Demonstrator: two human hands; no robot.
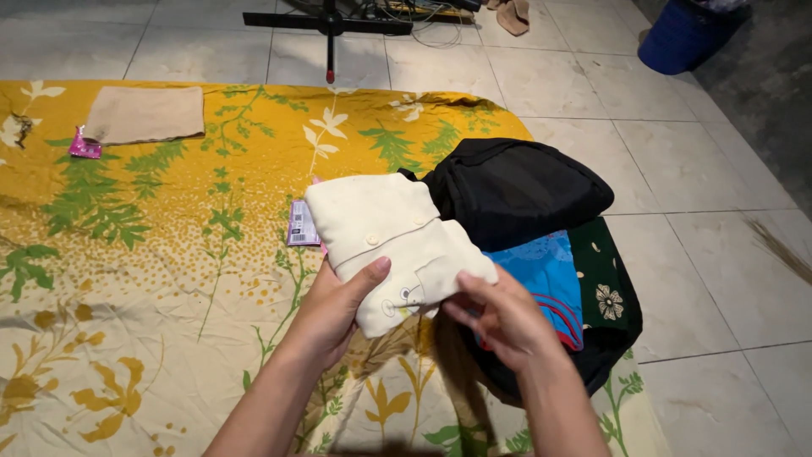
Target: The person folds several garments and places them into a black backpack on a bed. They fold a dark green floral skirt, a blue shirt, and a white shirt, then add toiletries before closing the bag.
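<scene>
1. Here the left hand (338, 309) grips a folded cream garment (393, 245) from below, thumb pressed on its top face and the other fingers tucked out of sight underneath.
2. The right hand (499, 317) pinches the garment's near right corner between thumb and fingertips; the palm faces away, so how many fingers are on the cloth cannot be told.
3. The garment is held up between the two hands, above the yellow leaf-patterned sheet (169, 279) and just left of an open black bag (520, 190). Its long axis runs from far left to near right, with two buttons and a small printed face showing on top.
4. The bag lies to the right of the garment, on the right hand's side; the garment's far right edge overlaps the bag's dark flap, though whether they touch is unclear.
5. Inside the bag sit a blue cloth (545, 271) and a dark green flowered cloth (602, 279), partly covered by the right hand.
6. A small purple packet (301, 224) is half hidden behind the garment.
7. Farther off on the sheet lie a folded tan cloth (145, 114) and a pink wrapper (85, 145). A blue bin (681, 35) is cut off at the top edge.
</scene>
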